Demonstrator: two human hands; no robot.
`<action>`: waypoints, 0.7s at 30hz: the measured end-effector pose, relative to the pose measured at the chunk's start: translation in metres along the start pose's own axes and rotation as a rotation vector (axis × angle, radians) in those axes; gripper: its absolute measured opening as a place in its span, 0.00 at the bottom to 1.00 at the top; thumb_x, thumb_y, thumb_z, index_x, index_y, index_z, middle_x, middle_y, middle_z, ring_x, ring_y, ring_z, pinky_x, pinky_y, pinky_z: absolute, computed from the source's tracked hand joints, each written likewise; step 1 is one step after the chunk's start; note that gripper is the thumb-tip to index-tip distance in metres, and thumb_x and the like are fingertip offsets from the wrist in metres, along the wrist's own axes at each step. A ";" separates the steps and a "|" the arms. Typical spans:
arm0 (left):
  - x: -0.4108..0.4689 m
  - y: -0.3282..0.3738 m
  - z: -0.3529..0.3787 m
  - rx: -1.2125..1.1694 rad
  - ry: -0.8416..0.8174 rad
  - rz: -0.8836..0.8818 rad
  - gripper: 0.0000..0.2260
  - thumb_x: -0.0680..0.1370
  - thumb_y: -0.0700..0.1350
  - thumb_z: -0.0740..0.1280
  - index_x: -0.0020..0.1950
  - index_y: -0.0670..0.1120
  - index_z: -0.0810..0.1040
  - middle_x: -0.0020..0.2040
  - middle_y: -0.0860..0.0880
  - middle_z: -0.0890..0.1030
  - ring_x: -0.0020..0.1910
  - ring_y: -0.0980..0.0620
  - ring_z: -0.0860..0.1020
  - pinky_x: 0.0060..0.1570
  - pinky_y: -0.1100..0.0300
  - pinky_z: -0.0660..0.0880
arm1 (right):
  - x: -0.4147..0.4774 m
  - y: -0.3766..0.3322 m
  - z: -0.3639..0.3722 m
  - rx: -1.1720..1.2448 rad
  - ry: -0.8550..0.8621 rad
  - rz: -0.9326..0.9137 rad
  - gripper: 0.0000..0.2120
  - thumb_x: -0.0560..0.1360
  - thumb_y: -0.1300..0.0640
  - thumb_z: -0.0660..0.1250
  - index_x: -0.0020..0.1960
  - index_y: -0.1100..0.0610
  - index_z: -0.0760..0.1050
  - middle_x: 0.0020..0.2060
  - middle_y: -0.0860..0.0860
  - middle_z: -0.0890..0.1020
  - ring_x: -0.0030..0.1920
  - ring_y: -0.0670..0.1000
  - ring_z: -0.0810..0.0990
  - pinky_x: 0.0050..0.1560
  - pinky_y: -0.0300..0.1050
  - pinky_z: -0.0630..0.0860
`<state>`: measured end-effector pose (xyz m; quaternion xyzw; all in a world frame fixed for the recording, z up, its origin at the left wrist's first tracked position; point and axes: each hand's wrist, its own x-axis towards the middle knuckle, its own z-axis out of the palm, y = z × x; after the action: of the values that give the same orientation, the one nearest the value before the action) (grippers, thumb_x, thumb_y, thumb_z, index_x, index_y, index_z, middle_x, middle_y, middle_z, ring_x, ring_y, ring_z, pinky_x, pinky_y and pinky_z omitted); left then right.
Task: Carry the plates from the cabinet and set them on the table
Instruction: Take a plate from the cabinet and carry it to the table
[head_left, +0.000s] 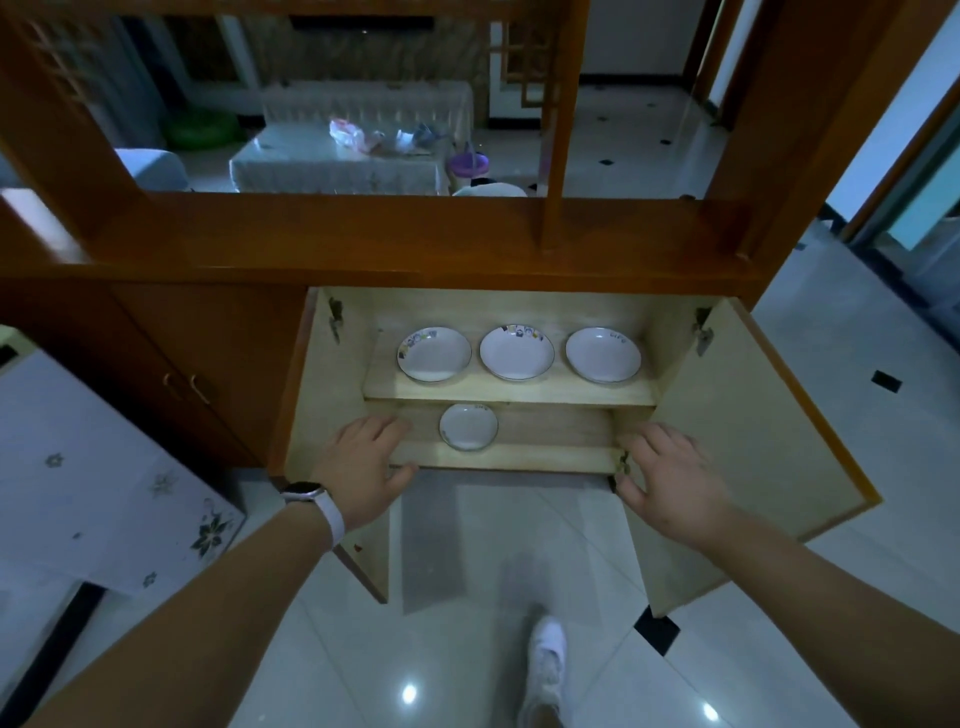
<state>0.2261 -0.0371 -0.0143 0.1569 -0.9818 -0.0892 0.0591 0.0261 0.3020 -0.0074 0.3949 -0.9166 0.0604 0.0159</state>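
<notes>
Plainly, three round white ceramic plates (517, 352) lay face-up in a row on the open wooden cabinet's (737, 415) upper shelf, a smaller white dish (468, 426) below. Stiff, glazed, likely slippery and breakable; best pinched at the rim. Left hand (363, 467) and right hand (670, 473) were spread, holding nothing.

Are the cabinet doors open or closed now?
Open. Both doors of the cabinet are swung outward, so four plates show inside: three on the upper shelf, one small plate below.

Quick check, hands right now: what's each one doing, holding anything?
Left hand: open, empty, fingers spread at the cabinet's left edge.
Right hand: open, empty, by the right door's hinge; no plate touched.
</notes>
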 end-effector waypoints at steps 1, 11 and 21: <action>0.008 0.001 0.003 0.009 -0.007 0.015 0.28 0.74 0.60 0.57 0.69 0.47 0.73 0.67 0.43 0.75 0.65 0.42 0.72 0.64 0.47 0.67 | 0.008 -0.002 0.004 0.015 -0.001 -0.013 0.20 0.70 0.51 0.71 0.59 0.59 0.77 0.57 0.57 0.79 0.59 0.61 0.76 0.59 0.55 0.72; 0.071 -0.016 0.046 -0.010 -0.140 -0.152 0.30 0.72 0.60 0.54 0.70 0.47 0.72 0.68 0.44 0.74 0.66 0.43 0.72 0.64 0.50 0.65 | 0.107 0.003 0.043 0.114 -0.082 -0.112 0.22 0.67 0.50 0.73 0.58 0.57 0.79 0.56 0.55 0.81 0.55 0.59 0.80 0.51 0.54 0.76; 0.103 -0.028 0.076 0.024 -0.206 -0.275 0.27 0.75 0.55 0.62 0.72 0.47 0.70 0.70 0.45 0.72 0.67 0.45 0.70 0.66 0.49 0.63 | 0.186 0.011 0.074 0.137 -0.175 -0.303 0.22 0.73 0.47 0.69 0.64 0.56 0.77 0.58 0.54 0.80 0.59 0.58 0.77 0.59 0.52 0.71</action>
<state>0.1265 -0.0844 -0.0847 0.2802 -0.9530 -0.1005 -0.0566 -0.1082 0.1658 -0.0677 0.5321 -0.8384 0.0852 -0.0819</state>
